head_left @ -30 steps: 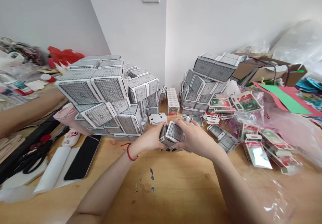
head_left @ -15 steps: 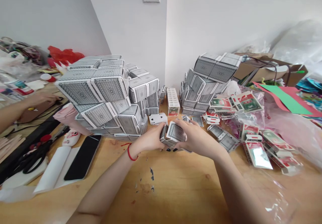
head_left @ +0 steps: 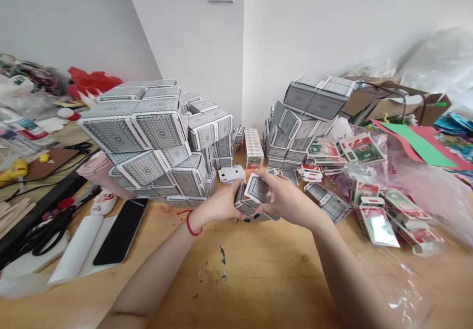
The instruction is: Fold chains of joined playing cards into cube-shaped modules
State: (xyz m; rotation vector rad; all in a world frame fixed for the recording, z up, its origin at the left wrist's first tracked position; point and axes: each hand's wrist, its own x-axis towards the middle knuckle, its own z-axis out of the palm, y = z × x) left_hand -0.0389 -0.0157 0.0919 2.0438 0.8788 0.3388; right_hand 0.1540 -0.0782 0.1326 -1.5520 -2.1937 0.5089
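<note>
Above the wooden table, both hands grip a small box made of playing cards [head_left: 258, 189] with grey patterned backs. My left hand [head_left: 221, 202], with a red cord at the wrist, is closed on the box's left side. From the right, my right hand [head_left: 290, 198] curls over the box, thumb on its near side and fingers behind it. Part of the box is hidden by the fingers. Just beyond lie loose playing cards [head_left: 231, 174], face up, with a two of spades on top. Folded grey cards [head_left: 327, 202] lie right of my right hand.
Stacked card boxes rise on the left [head_left: 158, 124] and right [head_left: 314, 105]. Red-and-green card packets [head_left: 379, 225] lie at right. A phone [head_left: 121, 231], scissors [head_left: 55, 225], a paper roll [head_left: 77, 247] and a yellow glue gun [head_left: 15, 170] are at left.
Another person's hand at the far left has gone out of view, uncovering the brown board and yellow glue gun. My right-hand fingers have shifted slightly on the card box.
</note>
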